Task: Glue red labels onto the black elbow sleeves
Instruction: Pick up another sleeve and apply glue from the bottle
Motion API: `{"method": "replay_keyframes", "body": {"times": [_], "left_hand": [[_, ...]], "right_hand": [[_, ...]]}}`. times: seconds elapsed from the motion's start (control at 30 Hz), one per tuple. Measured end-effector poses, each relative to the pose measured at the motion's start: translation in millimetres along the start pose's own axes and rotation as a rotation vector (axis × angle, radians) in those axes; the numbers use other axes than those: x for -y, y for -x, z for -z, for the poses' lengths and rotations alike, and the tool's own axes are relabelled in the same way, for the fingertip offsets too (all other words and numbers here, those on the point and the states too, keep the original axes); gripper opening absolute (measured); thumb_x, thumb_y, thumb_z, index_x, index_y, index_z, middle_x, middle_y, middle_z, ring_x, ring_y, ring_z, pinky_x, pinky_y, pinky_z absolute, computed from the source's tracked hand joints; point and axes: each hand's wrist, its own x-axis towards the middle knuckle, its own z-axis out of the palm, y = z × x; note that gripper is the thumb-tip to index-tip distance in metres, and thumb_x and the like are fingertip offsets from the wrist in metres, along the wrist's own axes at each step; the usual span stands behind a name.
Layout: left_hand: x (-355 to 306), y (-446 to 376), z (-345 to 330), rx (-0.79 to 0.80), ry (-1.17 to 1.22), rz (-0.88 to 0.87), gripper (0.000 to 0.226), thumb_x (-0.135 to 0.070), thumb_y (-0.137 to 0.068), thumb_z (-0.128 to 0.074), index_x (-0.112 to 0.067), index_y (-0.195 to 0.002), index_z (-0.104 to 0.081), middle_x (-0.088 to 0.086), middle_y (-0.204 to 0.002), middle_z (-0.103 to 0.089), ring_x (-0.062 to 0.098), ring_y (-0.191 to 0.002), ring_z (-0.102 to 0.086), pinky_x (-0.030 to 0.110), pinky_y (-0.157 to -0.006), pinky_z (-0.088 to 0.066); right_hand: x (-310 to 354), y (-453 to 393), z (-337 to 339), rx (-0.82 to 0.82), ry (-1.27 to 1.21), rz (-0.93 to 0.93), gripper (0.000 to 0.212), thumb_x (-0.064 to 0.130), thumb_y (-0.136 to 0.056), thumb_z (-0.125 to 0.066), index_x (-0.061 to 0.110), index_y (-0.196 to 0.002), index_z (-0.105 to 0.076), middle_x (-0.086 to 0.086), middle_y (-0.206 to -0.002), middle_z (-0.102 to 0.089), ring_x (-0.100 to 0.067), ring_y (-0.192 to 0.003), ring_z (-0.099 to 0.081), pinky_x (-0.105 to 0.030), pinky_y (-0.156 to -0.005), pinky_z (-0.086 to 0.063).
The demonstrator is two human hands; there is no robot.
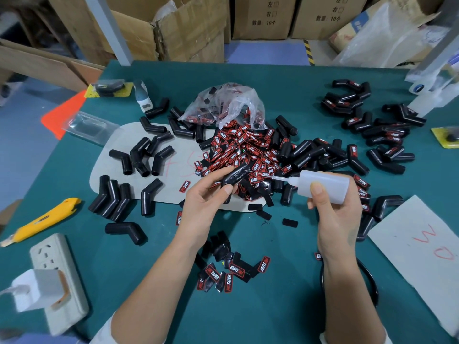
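Observation:
My left hand [208, 194] pinches a small black piece [234, 175], seemingly a label held back side up, above the table's middle. My right hand [335, 214] grips a white glue bottle [325, 186] whose thin nozzle points left at that piece. A heap of red and black labels [246, 150] spills from a clear plastic bag [226, 105] just beyond my hands. Plain black elbow sleeves [139, 155] lie scattered at the left. Sleeves bearing red labels [382, 135] are piled at the right.
A yellow utility knife [42, 220] and a white power strip [58, 279] with a charger lie at the near left. White card sheets sit at the right [419, 247] and under the left sleeves [173, 175]. More labels [231, 271] lie between my forearms. Cardboard boxes stand behind the table.

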Motion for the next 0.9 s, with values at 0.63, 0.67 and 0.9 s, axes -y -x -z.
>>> {"method": "replay_keyframes", "body": {"times": [0.63,0.67,0.9], "left_hand": [[7.4,-4.0,6.7,-0.003,-0.005,0.018,0.037,-0.031,-0.09,-0.074,-0.033,-0.127,-0.076,0.007,-0.13,-0.074,0.036,-0.123,-0.067,0.054,-0.115,-0.046],[8.0,-4.4,7.0,-0.002,-0.005,0.017,0.037,-0.03,-0.09,-0.074,-0.032,-0.127,-0.076,0.007,-0.13,-0.074,0.037,-0.124,-0.067,0.055,-0.115,-0.046],[10.3,-4.8,7.2,-0.004,-0.007,0.021,0.038,-0.03,-0.092,-0.075,-0.03,-0.129,-0.075,0.006,-0.132,-0.073,0.036,-0.125,-0.066,0.055,-0.116,-0.045]], "right_hand": [[0.1,-0.6,2.5,-0.002,0.028,-0.007,0.031,0.057,-0.093,-0.074,0.033,-0.111,-0.066,0.003,-0.109,-0.071,-0.014,-0.075,-0.061,-0.022,-0.069,-0.053],[0.3,-0.3,2.1,0.001,0.031,-0.008,0.031,0.057,-0.093,-0.074,0.033,-0.11,-0.066,0.003,-0.108,-0.071,-0.014,-0.075,-0.061,-0.022,-0.069,-0.053],[2.7,2.0,-1.0,0.033,0.047,-0.022,0.033,0.061,-0.09,-0.074,0.034,-0.108,-0.066,0.007,-0.102,-0.071,-0.015,-0.073,-0.06,-0.022,-0.069,-0.053]]}}
